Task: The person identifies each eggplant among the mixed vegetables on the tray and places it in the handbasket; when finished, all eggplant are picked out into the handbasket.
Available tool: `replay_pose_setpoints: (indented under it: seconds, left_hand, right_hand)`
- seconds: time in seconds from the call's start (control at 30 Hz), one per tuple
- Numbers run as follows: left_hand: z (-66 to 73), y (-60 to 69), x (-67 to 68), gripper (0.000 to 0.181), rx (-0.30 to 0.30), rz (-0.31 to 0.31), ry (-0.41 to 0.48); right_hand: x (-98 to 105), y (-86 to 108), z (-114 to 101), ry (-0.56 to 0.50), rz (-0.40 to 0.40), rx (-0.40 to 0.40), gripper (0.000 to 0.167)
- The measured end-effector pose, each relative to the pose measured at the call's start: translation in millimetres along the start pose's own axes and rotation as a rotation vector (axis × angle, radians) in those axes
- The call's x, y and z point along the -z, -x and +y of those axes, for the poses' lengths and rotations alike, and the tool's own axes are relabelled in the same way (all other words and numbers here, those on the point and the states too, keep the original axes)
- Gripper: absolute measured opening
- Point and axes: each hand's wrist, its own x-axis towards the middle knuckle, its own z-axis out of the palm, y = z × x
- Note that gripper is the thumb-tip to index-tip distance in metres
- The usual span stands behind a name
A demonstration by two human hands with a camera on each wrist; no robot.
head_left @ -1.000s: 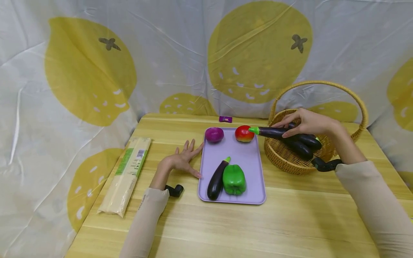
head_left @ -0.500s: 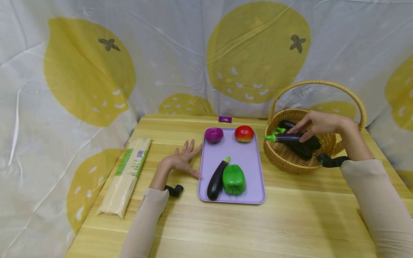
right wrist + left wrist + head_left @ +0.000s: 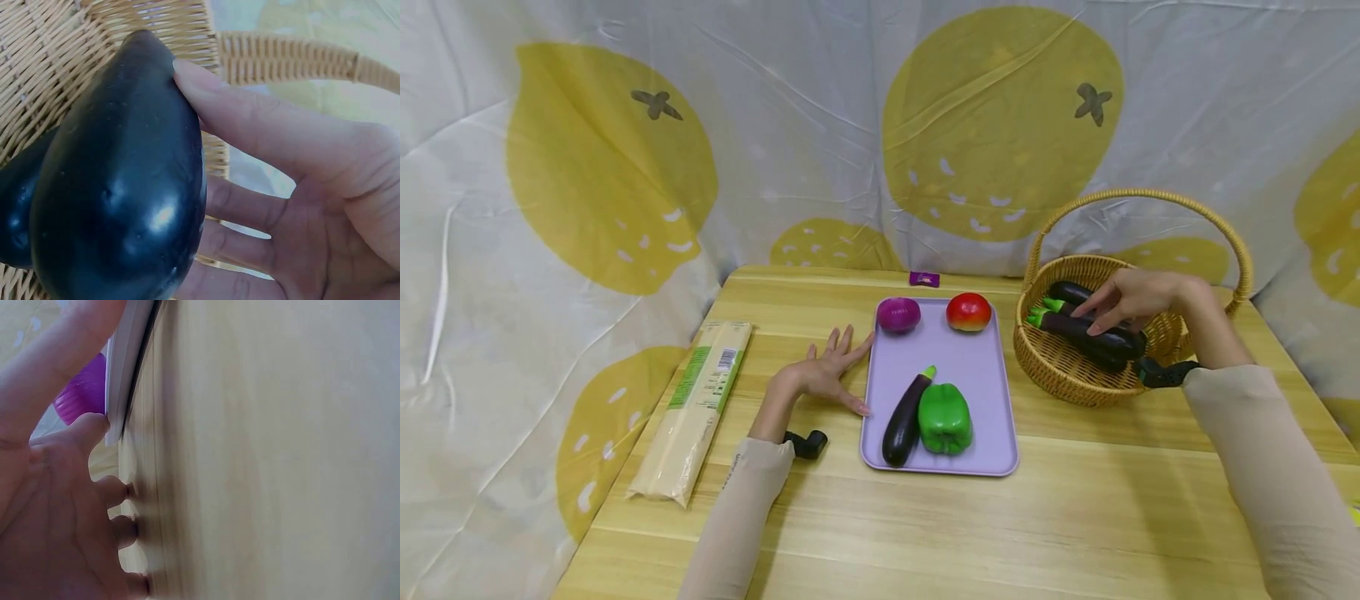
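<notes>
At the right, my right hand (image 3: 1141, 297) reaches into a wicker basket (image 3: 1047, 375) and pinches a dark purple eggplant (image 3: 1066, 327) between thumb and fingers. This eggplant lies on other eggplants in the basket, its green stem to the left. In the right wrist view, the thumb touches one side of its glossy body, and the other fingers are partly hidden behind it. My left hand (image 3: 822, 377) has its fingers spread, with thumb and index finger touching the left rim of a lilac tray (image 3: 940, 350) and the other fingertips on the table.
The tray bears a purple onion (image 3: 898, 315), a red fruit or vegetable (image 3: 968, 312), an eggplant (image 3: 902, 423) and a green bell pepper (image 3: 945, 420). Behind it lies a small purple packet (image 3: 924, 279). A long noodle-like package (image 3: 696, 408) is at the left. The basket's handle (image 3: 1138, 193) arches high.
My right hand has moved right and down, lowering the eggplant from above the tray's right edge into the basket. My left hand and the things on the tray have stayed put.
</notes>
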Motion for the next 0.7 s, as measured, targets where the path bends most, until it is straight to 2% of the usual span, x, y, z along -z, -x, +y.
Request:
replay_pose_setpoints:
  seconds: [0.27,0.5,0.7]
  left_hand:
    - [-2.6,-1.9,-1.0,0.128,-0.005,-0.005,0.009]
    - [-2.1,0.8,0.2,0.128,-0.004,0.009,-0.006]
    - [-0.1,0.7,-0.2,0.127,-0.01,0.003,0.004]
  right_hand:
    - [0,-16.0,-4,0.049,-0.024,-0.001,0.058]
    - [-1,-21.5,-12,0.029,-0.071,0.0,0.06]
    - [-3,-23.4,-23,0.052,-0.097,-0.034,0.066]
